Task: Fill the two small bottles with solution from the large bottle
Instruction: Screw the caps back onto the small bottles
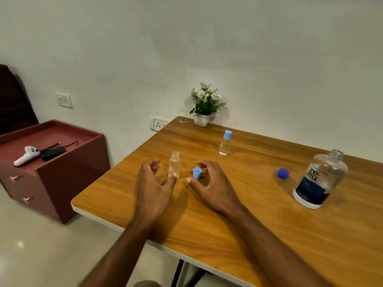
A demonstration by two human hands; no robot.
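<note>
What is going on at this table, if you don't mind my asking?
A person is decanting solution from the large bottle, which stands open at the right with its dark blue cap on the table beside it. One small bottle stands uncapped by the left hand, whose thumb is at its base. The right hand is at that bottle's light blue cap, which lies on the table. The other small bottle stands capped farther back.
</note>
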